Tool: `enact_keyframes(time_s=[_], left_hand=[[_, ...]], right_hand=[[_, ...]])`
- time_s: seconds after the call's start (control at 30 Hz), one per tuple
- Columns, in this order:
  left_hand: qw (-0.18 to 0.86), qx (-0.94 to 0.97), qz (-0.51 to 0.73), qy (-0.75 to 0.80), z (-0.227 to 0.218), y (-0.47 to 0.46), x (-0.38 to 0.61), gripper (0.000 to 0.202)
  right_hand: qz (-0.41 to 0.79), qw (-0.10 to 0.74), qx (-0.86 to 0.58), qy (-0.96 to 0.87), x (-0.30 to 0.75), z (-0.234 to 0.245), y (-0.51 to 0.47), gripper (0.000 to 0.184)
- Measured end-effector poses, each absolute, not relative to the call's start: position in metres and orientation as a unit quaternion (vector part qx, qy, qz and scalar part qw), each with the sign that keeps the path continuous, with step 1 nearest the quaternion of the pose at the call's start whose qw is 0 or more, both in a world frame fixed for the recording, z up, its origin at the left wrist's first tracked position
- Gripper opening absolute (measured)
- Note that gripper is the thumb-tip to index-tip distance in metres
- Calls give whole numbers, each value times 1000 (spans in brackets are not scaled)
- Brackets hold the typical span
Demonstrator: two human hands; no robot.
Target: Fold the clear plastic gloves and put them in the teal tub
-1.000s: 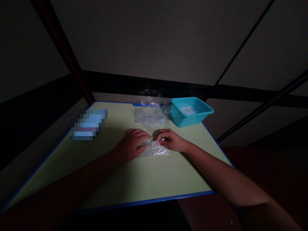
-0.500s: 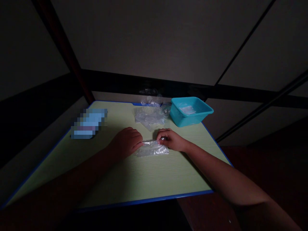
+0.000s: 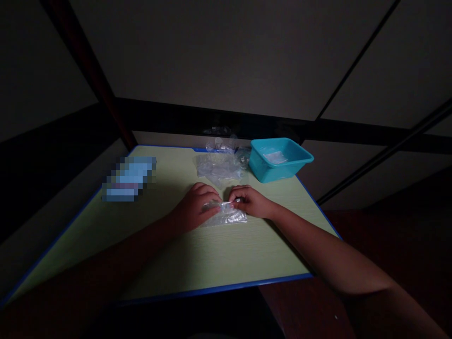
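A clear plastic bag (image 3: 231,217) lies flat on the pale table (image 3: 219,259), its far edge pinched by both hands. My left hand (image 3: 199,205) is closed on that edge near the middle, thumb on the near side. Close to its right, my right hand (image 3: 250,201) grips the same edge between thumb and fingers. Only a small gap separates the fingertips. Part of the bag's left end is covered by my left hand. Whether anything is inside the bag, I cannot tell.
Beyond my hands lies a loose pile of clear plastic bags (image 3: 219,168). A turquoise basket (image 3: 271,173) with a flat whitish packet (image 3: 275,157) inside stands at the back right. A blurred-out blue rectangular object (image 3: 130,176) lies at the left. Walls close in behind the table.
My left hand has slid right along the bag's far edge, closer to my right hand. My right hand keeps its grip in about the same place.
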State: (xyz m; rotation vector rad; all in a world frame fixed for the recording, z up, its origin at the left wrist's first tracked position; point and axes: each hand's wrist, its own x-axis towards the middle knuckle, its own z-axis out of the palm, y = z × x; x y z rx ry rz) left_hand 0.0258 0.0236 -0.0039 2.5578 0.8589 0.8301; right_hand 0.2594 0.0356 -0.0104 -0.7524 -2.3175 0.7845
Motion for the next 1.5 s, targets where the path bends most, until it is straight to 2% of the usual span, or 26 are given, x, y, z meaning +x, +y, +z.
enact_keyframes(time_s=[0.13,0.5,0.77,1.17,1.5], left_hand=[[167,888,284,320,-8,28,26,11],[172,880,270,351,-11,31,14,10],[159,889,258,344,-10,31,17,28],[175,879,261,359,-12,33,11,16],[179,891,219,355,-17,35,4,18]], right_hand=[[297,288,-286,-864,259,-11,35,15],[277,296,-289,-867,261,-8,36,15],[232,270,-314,-880,265,-8,39,25],[236,250,-312,-885,266,-10,39,22],[232,253,-318,-884,267,-15,41,22]])
